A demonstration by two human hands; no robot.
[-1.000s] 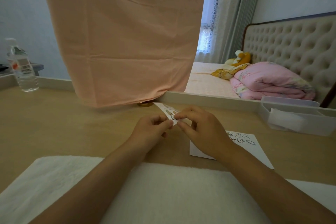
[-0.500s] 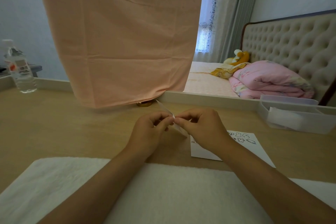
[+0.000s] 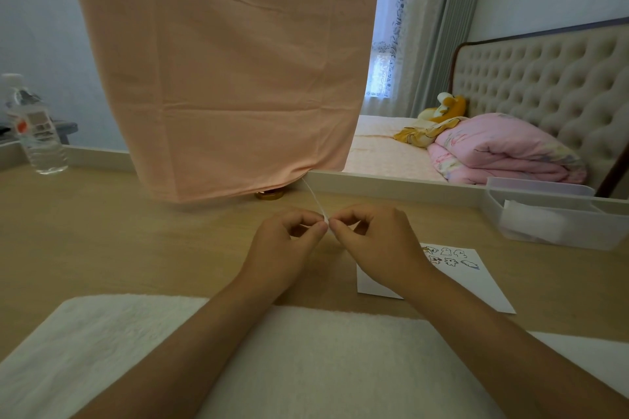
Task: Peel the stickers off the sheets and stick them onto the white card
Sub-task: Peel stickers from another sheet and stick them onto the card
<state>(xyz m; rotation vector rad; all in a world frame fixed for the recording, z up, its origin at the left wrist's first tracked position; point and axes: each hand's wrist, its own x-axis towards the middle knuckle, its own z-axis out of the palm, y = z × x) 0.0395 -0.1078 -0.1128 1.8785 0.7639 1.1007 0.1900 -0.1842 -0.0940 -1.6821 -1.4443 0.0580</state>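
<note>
While forearms crossed the white fluffy towel [image 3: 272, 350], the left hand [image 3: 282, 248] and right hand [image 3: 377, 245], fingers curled, pinched the thin white sticker sheet [image 3: 315, 199] edge-on; the white rectangular card [image 3: 476, 286] lay at their four o'clock, partly under the right wrist.

Left of the white card [image 3: 476, 289], open wooden table [image 3: 119, 238] runs to a water bottle [image 3: 37, 136]. The right hand [image 3: 377, 248] overlaps the card's left edge; beside it the left hand [image 3: 282, 248] shares a pinch on the sticker sheet [image 3: 313, 198], held edge-on. Behind-left of the card a peach cloth [image 3: 221, 78] hangs to the tabletop — a small gold thing [image 3: 269, 194], perhaps a lid, under its hem. Behind-right stands a plastic tray [image 3: 558, 231]; in front lies a flat white towel [image 3: 272, 350].
</note>
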